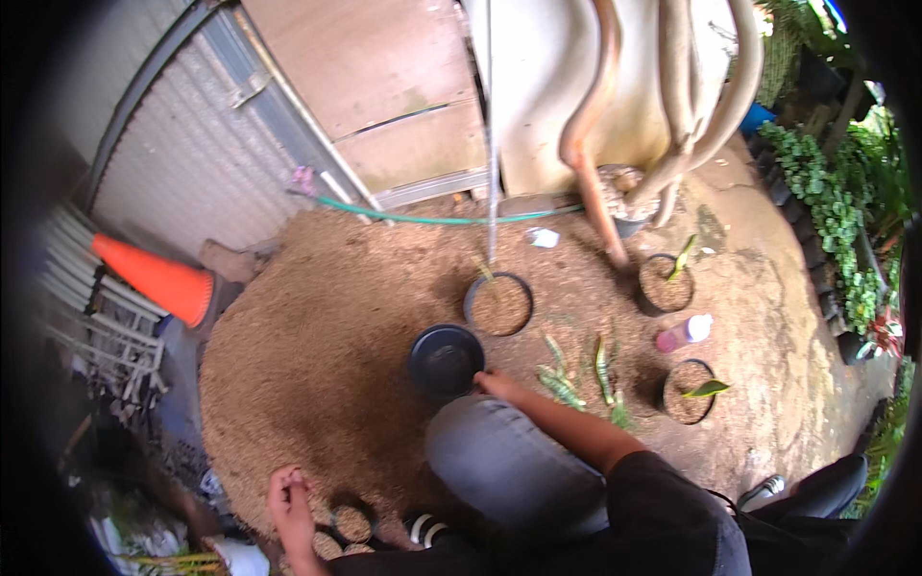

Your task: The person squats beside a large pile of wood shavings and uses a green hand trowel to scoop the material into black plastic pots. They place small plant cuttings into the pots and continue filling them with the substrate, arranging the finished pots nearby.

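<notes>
My right hand [495, 384] grips the rim of a black plastic plant pot [446, 358], whose dark inside shows no filling. Just behind it stands another pot [500, 305] filled with light brown, chaff-like growing medium, with a pale cutting at its edge. At the lower left my left hand [289, 497] hangs in the air, fingers loosely curled and apart, with nothing visible in it. Small filled pots [352, 524] stand close to that hand. To the right of the held pot, cut snake plant leaves [562, 385] lie on the ground, partly behind my right forearm.
Two pots, a rear one [666, 284] and a nearer one [688, 392], each hold a leaf cutting. Between them lies a pink bottle [683, 333] with a white cap. A green hose [446, 220] runs along the wall. An orange traffic cone [155, 279] lies tipped at left. Thick stems [673, 79] rise behind.
</notes>
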### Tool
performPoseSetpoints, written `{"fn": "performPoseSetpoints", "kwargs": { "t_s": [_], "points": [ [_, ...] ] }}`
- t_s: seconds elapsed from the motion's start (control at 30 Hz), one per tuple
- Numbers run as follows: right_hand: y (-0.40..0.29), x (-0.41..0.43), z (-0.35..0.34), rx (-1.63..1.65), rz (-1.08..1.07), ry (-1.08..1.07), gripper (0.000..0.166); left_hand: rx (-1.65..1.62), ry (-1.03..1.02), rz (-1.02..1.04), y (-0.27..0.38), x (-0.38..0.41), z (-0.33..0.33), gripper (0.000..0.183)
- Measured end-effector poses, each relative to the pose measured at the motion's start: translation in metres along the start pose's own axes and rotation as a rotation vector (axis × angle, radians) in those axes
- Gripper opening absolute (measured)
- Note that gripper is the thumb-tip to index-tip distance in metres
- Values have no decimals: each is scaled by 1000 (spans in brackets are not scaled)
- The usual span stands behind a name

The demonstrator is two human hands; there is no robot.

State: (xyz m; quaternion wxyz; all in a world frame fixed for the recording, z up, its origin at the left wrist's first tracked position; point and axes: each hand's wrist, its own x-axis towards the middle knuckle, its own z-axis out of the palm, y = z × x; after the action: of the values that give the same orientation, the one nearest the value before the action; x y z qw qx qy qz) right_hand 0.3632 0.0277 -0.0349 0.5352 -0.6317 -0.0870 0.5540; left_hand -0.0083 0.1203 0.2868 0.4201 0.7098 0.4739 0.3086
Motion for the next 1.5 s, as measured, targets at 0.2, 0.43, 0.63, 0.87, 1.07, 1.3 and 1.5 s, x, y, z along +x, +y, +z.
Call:
{"fn": "performPoseSetpoints", "kwargs": {
  "t_s": [0.2,0.43,0.63,0.87,1.07,1.3,1.5],
  "points": [
    [-52,-18,15,136,18,110,69,4,41,-32,-12,-3,-12,13],
    [-34,56,-72,512,-147,365,47,0,-17,-31,-30,23,-6,11],
    [-50,72,-95,554,-247,443,36,130,-66,-38,-6,29,-1,15],
    [-97,112,-144,592,-363,701,33,154,-58,-120,-14,48,16,18],
    [-142,140,-213,727,-424,649,45,152,-98,-175,-4,57,28,21],
    [-115,109,-160,203,-211,473,46,235,-127,-135,-13,58,42,12],
    [-56,46,-54,-334,-230,175,68,189,-129,-119,-5,63,54,13]
  ]
}}
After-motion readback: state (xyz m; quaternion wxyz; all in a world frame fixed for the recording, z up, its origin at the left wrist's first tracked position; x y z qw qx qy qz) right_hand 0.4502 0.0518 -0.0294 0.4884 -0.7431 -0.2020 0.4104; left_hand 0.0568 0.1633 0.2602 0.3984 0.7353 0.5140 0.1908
